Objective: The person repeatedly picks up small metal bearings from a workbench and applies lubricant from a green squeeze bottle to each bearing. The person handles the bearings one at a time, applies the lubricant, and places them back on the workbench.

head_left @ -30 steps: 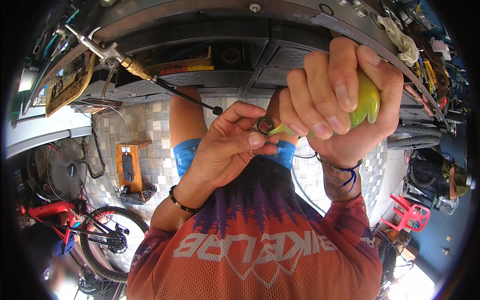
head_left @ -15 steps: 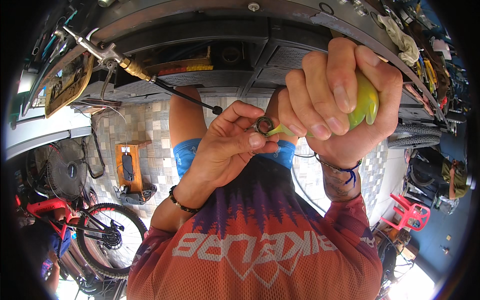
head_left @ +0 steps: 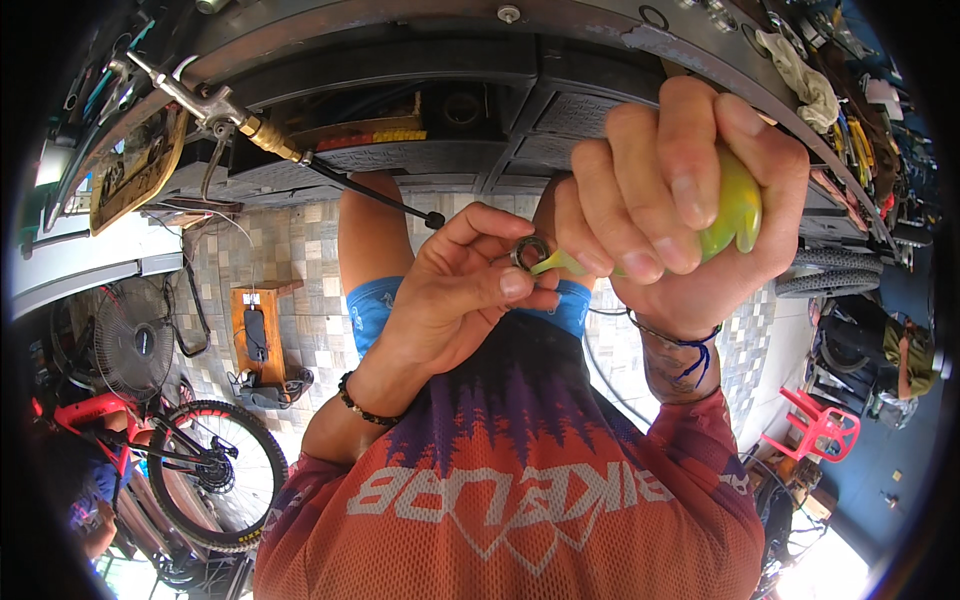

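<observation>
Between the thumb and fingers of my left hand (head_left: 462,278) is a small metal ring bearing (head_left: 529,252), held up with its open side in sight. My right hand (head_left: 690,190) is wrapped round a soft yellow-green squeeze bottle (head_left: 738,205) and presses it into the palm. Its narrow nozzle (head_left: 551,264) points left, with the tip at the rim of the bearing. Much of the bottle is hidden behind my fingers. Whether anything is coming out of the nozzle I cannot make out.
A workbench edge (head_left: 400,12) runs across the far side, with black drawers (head_left: 420,75) below. An air blow gun (head_left: 215,110) hangs at its left. A cloth (head_left: 800,80) and tools lie at right. A red bicycle (head_left: 95,412), fan (head_left: 133,340) and pink chair (head_left: 815,425) stand behind.
My right hand and the bottle have shifted very slightly, with the nozzle still at the bearing. At the left, the bicycle has moved a little to the left, its wheel too.
</observation>
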{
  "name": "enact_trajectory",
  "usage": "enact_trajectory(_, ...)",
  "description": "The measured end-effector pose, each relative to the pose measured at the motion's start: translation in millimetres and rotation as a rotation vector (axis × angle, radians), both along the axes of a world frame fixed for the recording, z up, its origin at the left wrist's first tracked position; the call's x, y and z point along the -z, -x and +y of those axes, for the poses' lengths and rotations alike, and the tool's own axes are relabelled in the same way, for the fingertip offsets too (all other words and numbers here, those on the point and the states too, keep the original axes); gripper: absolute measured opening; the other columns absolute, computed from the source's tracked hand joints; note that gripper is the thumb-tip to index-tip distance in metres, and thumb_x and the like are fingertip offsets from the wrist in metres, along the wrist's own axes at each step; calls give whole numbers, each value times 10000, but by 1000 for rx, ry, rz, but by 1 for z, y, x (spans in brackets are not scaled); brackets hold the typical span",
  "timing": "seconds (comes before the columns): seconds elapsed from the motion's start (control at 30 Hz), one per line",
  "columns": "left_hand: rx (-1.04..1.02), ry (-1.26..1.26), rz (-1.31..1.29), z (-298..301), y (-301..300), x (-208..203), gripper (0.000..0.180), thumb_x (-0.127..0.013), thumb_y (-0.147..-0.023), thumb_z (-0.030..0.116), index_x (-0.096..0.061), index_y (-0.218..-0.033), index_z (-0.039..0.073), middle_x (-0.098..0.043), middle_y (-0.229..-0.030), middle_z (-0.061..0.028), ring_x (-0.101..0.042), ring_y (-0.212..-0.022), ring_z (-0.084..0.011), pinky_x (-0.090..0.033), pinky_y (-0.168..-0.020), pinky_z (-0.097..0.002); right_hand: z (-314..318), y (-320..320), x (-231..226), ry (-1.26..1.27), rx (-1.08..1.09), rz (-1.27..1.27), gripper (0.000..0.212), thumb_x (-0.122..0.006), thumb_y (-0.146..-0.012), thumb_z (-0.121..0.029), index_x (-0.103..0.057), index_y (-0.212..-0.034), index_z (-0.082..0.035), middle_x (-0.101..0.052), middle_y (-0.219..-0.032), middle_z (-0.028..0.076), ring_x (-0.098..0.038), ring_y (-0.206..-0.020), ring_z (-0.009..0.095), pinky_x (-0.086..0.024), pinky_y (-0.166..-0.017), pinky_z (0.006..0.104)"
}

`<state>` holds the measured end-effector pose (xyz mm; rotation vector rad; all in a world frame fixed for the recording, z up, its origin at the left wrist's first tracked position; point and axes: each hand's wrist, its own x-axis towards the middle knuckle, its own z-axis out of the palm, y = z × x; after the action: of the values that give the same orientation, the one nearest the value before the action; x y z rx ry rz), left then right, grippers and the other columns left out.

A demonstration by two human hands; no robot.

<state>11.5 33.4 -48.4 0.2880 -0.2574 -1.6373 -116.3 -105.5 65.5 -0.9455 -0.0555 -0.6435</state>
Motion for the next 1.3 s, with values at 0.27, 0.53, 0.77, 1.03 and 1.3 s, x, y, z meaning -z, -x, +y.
enact_trajectory(0.27,20,19,-67,3,-1,-1,366,-630,-964,-51,-577,-1324,-11,-687,-1209,-232,-729,-1022,-255,-636,-903,-383,-10,3,0,26,43,-69,404,-260,-1059,-322,-488,-793,-120,-467,-616,-11,-445,-541,134,-434,-562,332)
enact_trajectory(0.53,31,19,-69,3,0,-6,355,-635,-964,-47,-596,-1316,-23,-691,-1151,-195,-728,-1020,-244,-644,-893,-376,-9,1,1,32,38,-67,403,-269,-1058,-322,-479,-780,-120,-457,-608,-10,-438,-541,132,-434,-562,328)
enact_trajectory(0.77,33,30,-48,2,0,-5,361,-647,-969,-23,-588,-1325,-26,-692,-1150,-195,-728,-1026,-249,-648,-891,-378,-9,0,2,40,39,-57,403,-277,-1056,-329,-480,-779,-119,-449,-602,-9,-430,-536,131,-431,-555,324)
enact_trajectory(1.03,41,20,-104,3,-1,-3,396,-675,-985,120,-586,-1363,39,-669,-1184,-256,-699,-985,-243,-647,-826,-370,-8,0,2,49,65,-49,410,-282,-1057,-335,-485,-773,-120,-448,-602,-10,-420,-520,127,-426,-545,322)
enact_trajectory(1.3,41,22,-60,3,0,-3,388,-671,-989,125,-593,-1357,30,-673,-1172,-266,-705,-968,-257,-655,-795,-371,-6,-1,2,43,76,-54,411,-281,-1055,-339,-486,-778,-116,-448,-607,-3,-423,-514,133,-425,-544,332)
